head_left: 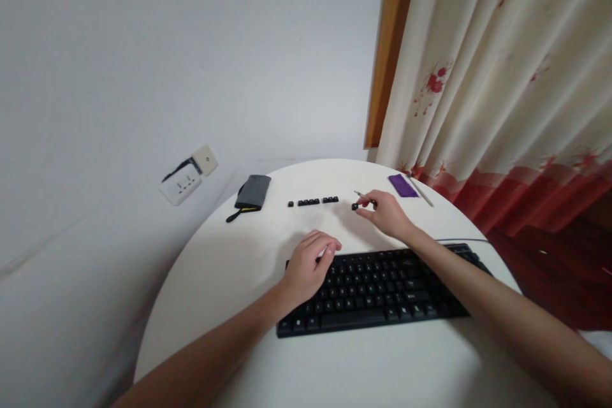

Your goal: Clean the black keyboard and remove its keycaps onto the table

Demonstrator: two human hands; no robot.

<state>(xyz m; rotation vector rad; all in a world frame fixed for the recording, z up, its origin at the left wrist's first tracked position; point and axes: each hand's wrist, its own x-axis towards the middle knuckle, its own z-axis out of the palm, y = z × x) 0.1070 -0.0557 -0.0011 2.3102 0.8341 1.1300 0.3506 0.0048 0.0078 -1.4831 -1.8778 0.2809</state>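
My right hand (385, 213) is raised over the back of the table, pinching a thin tool with a pale metal tip (361, 195) that points left. It could be tweezers or a small screwdriver; its exact kind is too small to tell. At the same fingertips is a single black keycap (354, 206); whether they grip it or only touch it is unclear. A row of several black keycaps (308, 202) lies to the left. My left hand (310, 261) rests on the upper left corner of the black keyboard (368, 293), fingers loosely bent, thumb apart, nothing visible in it.
The round white table (205, 293) stands against a wall. On it lie a grey pouch (253, 192) with a black loop, a purple cloth or pouch (402, 185) and a pale stick (421, 192). A cable (461, 240) runs behind the keyboard. A curtain (482, 89) hangs at right.
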